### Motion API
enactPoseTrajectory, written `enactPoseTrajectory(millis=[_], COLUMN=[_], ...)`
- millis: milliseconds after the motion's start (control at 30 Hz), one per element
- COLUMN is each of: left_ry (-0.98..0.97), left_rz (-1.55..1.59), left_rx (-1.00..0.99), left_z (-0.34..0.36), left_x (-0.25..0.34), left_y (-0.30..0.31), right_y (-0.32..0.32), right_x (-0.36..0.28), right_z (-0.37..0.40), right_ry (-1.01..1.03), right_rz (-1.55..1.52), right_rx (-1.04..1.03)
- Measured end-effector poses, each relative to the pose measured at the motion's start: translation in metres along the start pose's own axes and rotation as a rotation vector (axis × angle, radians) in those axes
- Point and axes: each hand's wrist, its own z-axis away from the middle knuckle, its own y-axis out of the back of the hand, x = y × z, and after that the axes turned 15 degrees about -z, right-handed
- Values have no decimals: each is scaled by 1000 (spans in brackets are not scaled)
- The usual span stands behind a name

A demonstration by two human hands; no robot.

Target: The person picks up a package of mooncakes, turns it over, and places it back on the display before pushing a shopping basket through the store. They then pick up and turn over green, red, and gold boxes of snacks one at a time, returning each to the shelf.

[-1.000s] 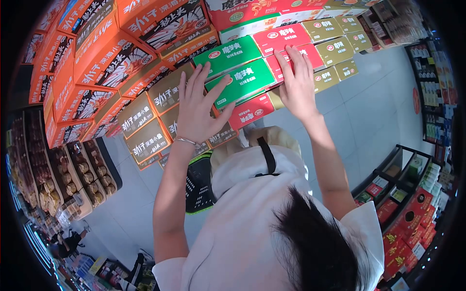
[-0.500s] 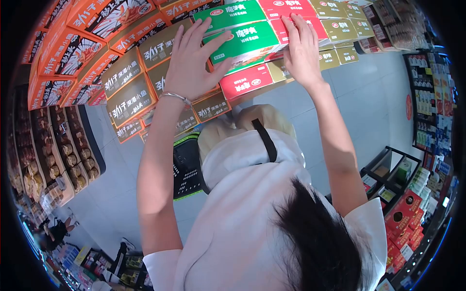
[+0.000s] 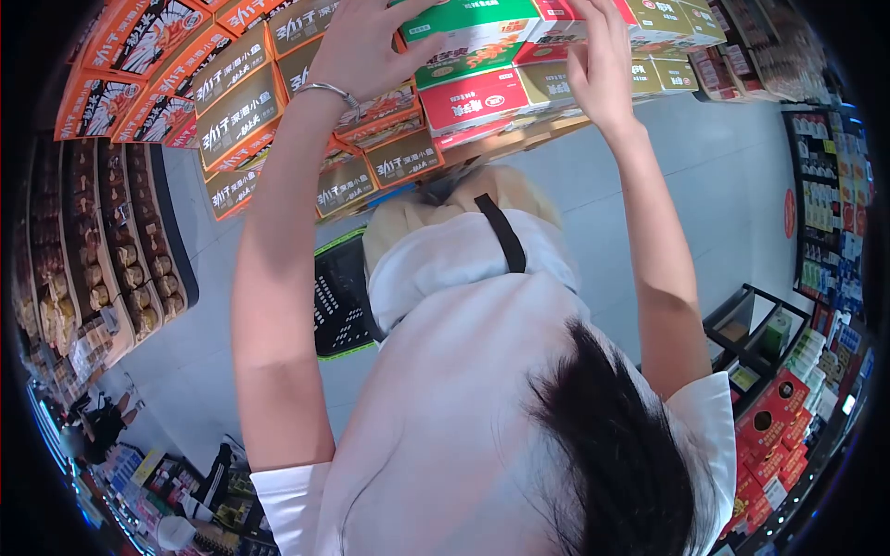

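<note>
Left hand (image 3: 364, 54) splayed at green box (image 3: 482, 30), right hand (image 3: 604, 69) loosely open over red box (image 3: 549, 46)

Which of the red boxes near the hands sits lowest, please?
The red box projecting below the green box; other red packaging sits higher, by the right hand.

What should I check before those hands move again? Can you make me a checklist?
1. Left hand at the green box: ok, thumb over its front.
2. Right hand empty: cannot tell.
3. All fingertips in view: not ok, the picture's top edge cuts some off.
4. Firm grip: cannot tell.
5. Basket away from both hands: ok, it's down beside the person.
</note>
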Motion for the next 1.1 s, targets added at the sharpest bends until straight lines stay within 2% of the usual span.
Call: enactPoseTrajectory(millis=[67,133,200,333,400,533,833,1100], left_ry=[2,-17,-18,1,-13,-12,13,65], left_rz=[-19,-5,-5,-6,-23,-10,22,45], left_rx=[-7,-4,2,-9,9,32,29,-7], left_z=[0,1,0,-2,-2,-1,-2,-5], left_x=[-2,-4,-5,-3,-4,-6,-10,-6], left_y=[-3,-4,-4,-2,-3,-5,-6,-1], right_y=[-1,-14,-22,-28,-32,-43,-58,-80], right_x=[-5,1,-4,-11,-11,-10,-19,-21], right_z=[10,34,48,61,64,71,74,65], right_ry=[21,147,188,119,2,14,-169,-203], right_rz=[96,-43,-43,-101,-139,-178,-257,-140], right_rx=[-31,11,37,-103,-205,-242,-429,-508])
